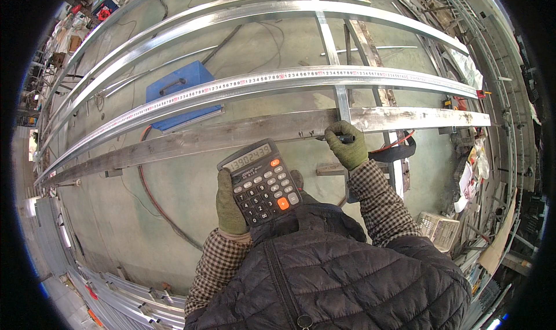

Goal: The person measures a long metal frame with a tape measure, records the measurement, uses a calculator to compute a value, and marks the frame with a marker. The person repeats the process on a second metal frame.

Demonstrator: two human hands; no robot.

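My left hand (230,207), in a green glove, is closed on the side of a large black calculator (260,185). Its keys face up and digits show on the display. In my gloved right hand (351,149) is a black marker (346,139), gripped over the near edge of a flat grey metal bar (243,132). Left of the marker's tip, a few short dark marks (306,134) show on that bar. Whether the tip touches the metal I cannot tell. Beyond the bar, a tape measure (272,79) lies stretched along a shiny metal rail (394,82).
More long metal rails (255,13) run across farther off, joined by a crosspiece (327,37). A blue box (179,81) stands on the floor below them. A reddish hose (159,211) crosses the floor at left. At right is a pale plastic basket (438,230).
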